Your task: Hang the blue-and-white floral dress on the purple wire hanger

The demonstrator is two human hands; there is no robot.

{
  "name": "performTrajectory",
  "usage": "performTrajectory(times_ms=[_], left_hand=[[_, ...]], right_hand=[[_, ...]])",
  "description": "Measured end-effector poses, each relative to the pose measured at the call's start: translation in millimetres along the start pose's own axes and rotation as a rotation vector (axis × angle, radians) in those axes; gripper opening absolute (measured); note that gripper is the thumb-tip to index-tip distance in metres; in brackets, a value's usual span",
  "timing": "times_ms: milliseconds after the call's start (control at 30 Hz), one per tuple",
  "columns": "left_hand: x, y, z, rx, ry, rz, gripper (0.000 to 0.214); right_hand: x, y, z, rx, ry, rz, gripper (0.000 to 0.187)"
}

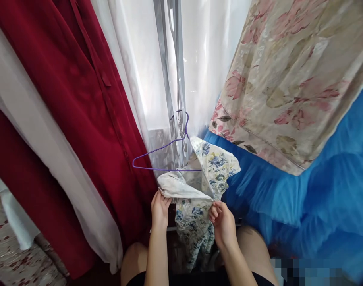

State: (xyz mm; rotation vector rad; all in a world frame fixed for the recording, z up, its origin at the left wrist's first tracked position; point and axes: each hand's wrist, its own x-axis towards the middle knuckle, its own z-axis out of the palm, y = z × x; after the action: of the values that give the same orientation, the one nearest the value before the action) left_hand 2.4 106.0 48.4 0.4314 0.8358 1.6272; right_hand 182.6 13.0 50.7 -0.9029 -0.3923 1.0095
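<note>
A white garment with blue flowers (pixel 209 167) hangs partly on a purple wire hanger (pixel 157 153), whose hook is caught on the grey window frame (pixel 172 79). My left hand (pixel 159 208) pinches the garment's left edge with closed fingers. My right hand (pixel 222 222) grips the cloth's right edge, fingers closed. The cloth's lower part drapes down between my knees.
A dark red garment (pixel 80 111) and a white sheer cloth (pixel 35 131) hang at the left. Sheer white curtains (pixel 205 51) cover the window. A pink-flowered cloth (pixel 288 79) hangs at the upper right over blue tulle (pixel 318 190). A patterned floor (pixel 14 258) shows lower left.
</note>
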Motion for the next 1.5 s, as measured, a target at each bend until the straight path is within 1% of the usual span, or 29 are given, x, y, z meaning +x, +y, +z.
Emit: performTrajectory(times_ms=[67,100,133,167,200,233,300,367,400,467,500,567,633,667,733,833,867,900,967,1000,1067,1100,1167,1233,1300,1367,1433,1500], left_hand=[[-19.1,-5.1,-2.4,0.029,-0.035,0.02,0.016],[-29.2,-3.8,-1.4,0.04,-0.074,0.045,0.021],[-39.8,-0.5,1.3,0.045,-0.128,0.07,0.027],[-51.1,4.4,5.6,0.045,-0.188,0.088,0.031],[-62.9,10.1,11.4,0.053,-0.247,0.103,0.033],[-75.0,15.9,18.3,0.08,-0.307,0.119,0.033],[-98.8,25.6,33.2,0.205,-0.425,0.18,0.03],[-119.2,30.1,45.8,0.402,-0.553,0.254,0.027],[-127.2,30.2,50.3,0.503,-0.62,0.282,0.025],[-137.5,26.8,55.1,0.665,-0.727,0.306,0.023],[-139.6,23.8,55.7,0.702,-0.757,0.296,0.024],[-137.8,16.7,55.3,0.686,-0.77,0.247,0.036],[-129.0,9.3,56.1,0.632,-0.769,0.192,0.053],[-122.6,5.9,58.3,0.626,-0.782,0.182,0.056],[-107.9,-0.3,67.4,0.664,-0.836,0.22,0.053],[-88.1,-9.8,89.7,0.766,-0.915,0.367,0.046],[-83.7,-13.8,96.8,0.81,-0.96,0.412,0.044],[-80.5,-18.5,102.3,0.858,-1.03,0.439,0.041],[-77.8,-30.3,105.2,0.916,-1.23,0.429,0.037],[-78.0,-36.8,101.6,0.91,-1.328,0.401,0.039],[-79.4,-48.9,83.6,0.877,-1.465,0.328,0.042],[-79.7,-53.0,70.2,0.882,-1.499,0.293,0.044],[-76.9,-54.1,38.4,0.978,-1.536,0.22,0.05],[-67.1,-42.9,6.0,1.121,-1.521,0.17,0.051],[-50.7,-18.7,-20.4,1.216,-1.433,0.192,0.036],[-31.2,15.9,-37.2,1.272,-1.307,0.288,0.019],[-13.0,55.7,-43.9,1.359,-1.217,0.384,0.012],[1.3,94.9,-42.5,1.51,-1.181,0.441,0.009]], right_hand=[[6.4,-0.5,-15.1,-0.006,0.2,-0.11,0.024],[7.4,-1.2,-19.2,-0.041,0.283,-0.184,0.026],[6.8,-2.3,-20.7,-0.098,0.33,-0.255,0.029],[4.7,-3.9,-19.7,-0.171,0.325,-0.308,0.032],[1.3,-5.8,-16.4,-0.253,0.27,-0.341,0.033],[-3.3,-8.0,-11.6,-0.335,0.168,-0.355,0.034],[-13.9,-12.2,-1.0,-0.45,-0.099,-0.333,0.042],[-24.1,-15.1,5.2,-0.488,-0.327,-0.235,0.056],[-28.1,-15.8,5.3,-0.49,-0.405,-0.164,0.062],[-32.8,-16.7,-0.9,-0.457,-0.514,0.002,0.074],[-33.5,-17.5,-6.3,-0.421,-0.56,0.075,0.079],[-32.1,-22.6,-18.6,-0.337,-0.632,0.171,0.084],[-29.5,-34.1,-28.9,-0.326,-0.68,0.21,0.082],[-28.5,-42.2,-32.3,-0.365,-0.706,0.208,0.079],[-28.4,-60.5,-35.8,-0.476,-0.791,0.179,0.075],[-32.4,-83.3,-37.8,-0.562,-0.955,0.122,0.072],[-34.2,-88.2,-39.6,-0.567,-0.973,0.107,0.07],[-36.0,-92.0,-42.3,-0.576,-0.969,0.094,0.067],[-39.3,-97.8,-50.7,-0.623,-0.908,0.077,0.061],[-40.8,-100.8,-55.8,-0.654,-0.869,0.078,0.058],[-42.7,-108.1,-66.4,-0.711,-0.793,0.108,0.053],[-43.1,-112.4,-71.3,-0.73,-0.766,0.132,0.052],[-42.1,-121.4,-80.0,-0.766,-0.749,0.173,0.049],[-38.9,-130.4,-86.6,-0.828,-0.74,0.179,0.045],[-33.6,-138.5,-90.0,-0.899,-0.72,0.171,0.04],[-27.0,-145.0,-87.7,-0.961,-0.73,0.165,0.032],[-19.4,-149.2,-77.6,-0.997,-0.812,0.152,0.02],[-10.9,-150.6,-59.9,-0.994,-0.907,0.128,0.01]])
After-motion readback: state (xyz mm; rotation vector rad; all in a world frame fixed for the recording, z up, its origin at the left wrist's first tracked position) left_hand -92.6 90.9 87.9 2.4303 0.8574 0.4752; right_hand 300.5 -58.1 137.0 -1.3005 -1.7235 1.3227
